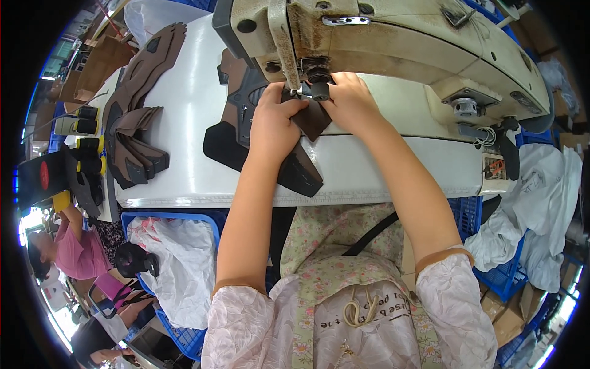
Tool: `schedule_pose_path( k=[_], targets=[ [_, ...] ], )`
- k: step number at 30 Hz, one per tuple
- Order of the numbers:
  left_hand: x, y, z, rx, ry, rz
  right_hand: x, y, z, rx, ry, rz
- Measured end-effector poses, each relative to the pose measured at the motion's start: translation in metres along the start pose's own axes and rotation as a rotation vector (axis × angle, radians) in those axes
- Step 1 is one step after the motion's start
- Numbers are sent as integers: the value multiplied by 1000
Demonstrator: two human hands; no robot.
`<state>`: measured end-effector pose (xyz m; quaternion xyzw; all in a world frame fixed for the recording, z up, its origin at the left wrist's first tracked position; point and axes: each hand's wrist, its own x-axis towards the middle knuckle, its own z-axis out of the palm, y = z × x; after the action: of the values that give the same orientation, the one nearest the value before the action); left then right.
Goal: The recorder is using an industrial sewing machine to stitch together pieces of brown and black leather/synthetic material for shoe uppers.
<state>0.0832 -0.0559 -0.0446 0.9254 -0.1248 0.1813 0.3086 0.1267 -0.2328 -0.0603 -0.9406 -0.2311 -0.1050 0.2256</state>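
Observation:
A brown and black shoe-upper piece (314, 118) lies under the needle area of a cream sewing machine (393, 46). My left hand (275, 120) grips it from the left, thumb pointing toward the presser foot (294, 90). From the right, my right hand (353, 104) pinches its edge beside the machine's dark round knob (320, 92); the machine head partly hides those fingertips. More of the black and brown upper material (301, 172) spreads on the table below and left of my left hand.
Stacked brown upper pieces (132, 144) lie on the white table (190, 123) to the left. Below its front edge, a blue crate (218, 222) holds a white bag. White cloth (522, 209) covers blue crates at right. Another person (80, 252) works at far left.

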Motion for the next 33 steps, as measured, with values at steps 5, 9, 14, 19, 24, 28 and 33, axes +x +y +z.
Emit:
schedule_pose_path(
  k=[5, 9, 14, 19, 24, 28, 33],
  targets=[
    [1, 1, -1, -9, 1, -1, 0, 0, 1, 22, 13, 5],
    [0, -2, -1, -3, 2, 12, 0, -1, 1, 15, 11, -4],
    [1, -2, -2, 0, -8, 27, -1, 0, -1, 0, 5, 1],
    [2, -12, -3, 30, -31, 79, 2, 10, -9, 209, -20, 202],
    [7, -25, -12, -33, -146, 86, 1, 32, -38, 840, 112, 543],
    [16, -28, -21, -151, -238, 100, 25, 54, -49, 672, 48, 513],
    [17, -40, -21, -212, -237, 147, 60, 64, -60, 467, -46, 445]
  ],
)
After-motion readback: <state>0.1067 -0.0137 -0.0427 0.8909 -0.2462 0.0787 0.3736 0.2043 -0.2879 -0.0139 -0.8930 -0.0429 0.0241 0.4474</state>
